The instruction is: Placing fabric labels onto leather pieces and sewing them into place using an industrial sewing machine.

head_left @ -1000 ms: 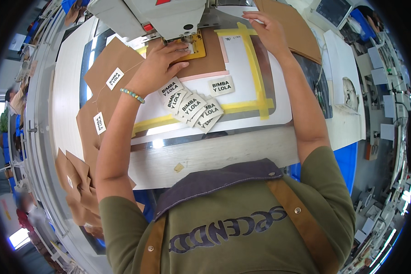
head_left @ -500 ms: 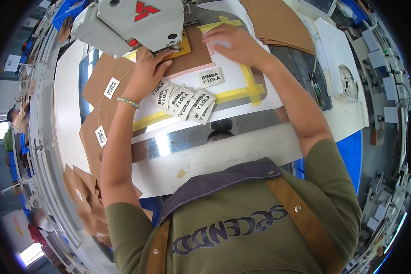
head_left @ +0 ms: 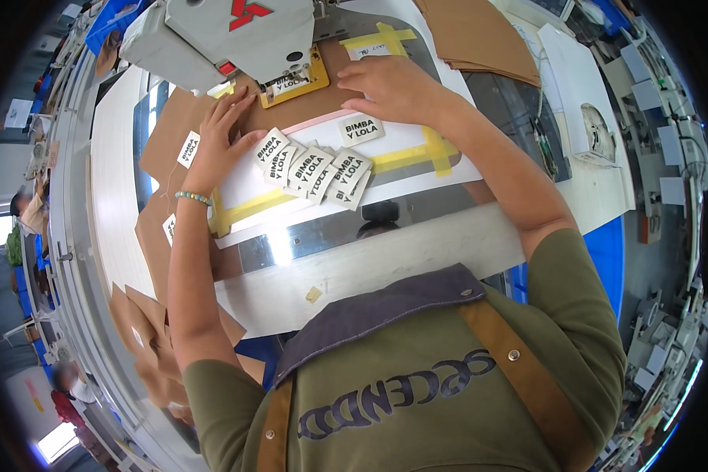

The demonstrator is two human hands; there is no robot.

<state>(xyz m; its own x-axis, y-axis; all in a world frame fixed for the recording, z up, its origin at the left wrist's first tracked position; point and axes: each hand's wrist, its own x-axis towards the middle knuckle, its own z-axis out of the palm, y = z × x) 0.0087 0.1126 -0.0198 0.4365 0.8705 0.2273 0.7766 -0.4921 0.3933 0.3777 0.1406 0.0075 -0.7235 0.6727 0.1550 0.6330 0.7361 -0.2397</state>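
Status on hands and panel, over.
Left hand open, left side of brown panel. Right hand open, right side. White label inside yellow frame on panel. Loose labels clustered by panel's near edge, outside the frame.

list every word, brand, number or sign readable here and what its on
Wording is not copied out, only where it stands:
Loose white labels: bold black print, legible.
White labels at left: black print, lower ones hidden or blurred.
Label in the yellow frame: black print, partly covered.
Olive top: large dark lettering.
Machine head: red emblem.
White patch: handwriting, too small.
Background: too blurred.
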